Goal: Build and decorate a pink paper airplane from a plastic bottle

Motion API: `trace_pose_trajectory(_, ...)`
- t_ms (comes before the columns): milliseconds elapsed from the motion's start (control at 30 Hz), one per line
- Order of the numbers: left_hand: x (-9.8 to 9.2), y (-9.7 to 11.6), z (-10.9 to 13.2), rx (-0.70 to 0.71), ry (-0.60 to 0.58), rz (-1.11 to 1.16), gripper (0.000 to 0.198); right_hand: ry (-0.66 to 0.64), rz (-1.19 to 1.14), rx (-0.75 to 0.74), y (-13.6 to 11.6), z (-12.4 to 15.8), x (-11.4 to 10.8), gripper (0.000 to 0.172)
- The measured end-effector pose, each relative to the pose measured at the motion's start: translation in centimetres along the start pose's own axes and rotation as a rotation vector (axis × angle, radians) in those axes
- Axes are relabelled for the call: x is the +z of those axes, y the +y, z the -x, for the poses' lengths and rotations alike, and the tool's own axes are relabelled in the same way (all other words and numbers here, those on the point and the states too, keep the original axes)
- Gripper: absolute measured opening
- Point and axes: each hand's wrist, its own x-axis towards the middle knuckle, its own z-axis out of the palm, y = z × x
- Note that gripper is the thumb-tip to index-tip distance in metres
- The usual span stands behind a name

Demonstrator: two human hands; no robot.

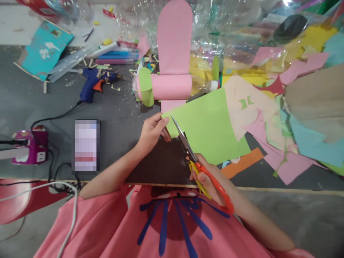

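Pinching the near-left corner of the green paper sheet with the left hand, thumb on top and fingers curled beneath. Gripping the scissors in the right hand, fingers closed through the orange and yellow handles, the upper blade lying across the sheet's near edge just beside the left hand. Holding the sheet tilted above the dark worktop, between both hands. Reaching in with bare forearms from lower left and lower right, wrists angled inward. Working just in front of a pink paper-wrapped bottle, with a blue glue gun well off to the left.
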Motion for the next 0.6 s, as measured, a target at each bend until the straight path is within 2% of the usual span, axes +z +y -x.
trace_pose_trajectory(167, 0.1, 0.4, 0.0, 0.006, 0.05, -0.045, 0.036, -0.066, -0.033, -0.079, -1.4, 0.1, -0.7, 0.066)
trace_pose_trajectory(233, 0.2, 0.5, 0.1, 0.016, 0.049, -0.067, 0.032, -0.09, -0.042, -0.067, -2.1, 0.2, -0.9, 0.06)
trace_pose_trajectory(433, 0.3, 0.5, 0.3, 0.04, 0.041, -0.124, 0.025, -0.112, -0.037, -0.038, -3.1, 0.1, -1.4, 0.061)
trace_pose_trajectory(600, 0.2, 0.4, 0.4, 0.082, 0.027, -0.126, 0.031, -0.086, -0.053, -0.04, -2.5, -0.3, -0.9, 0.061)
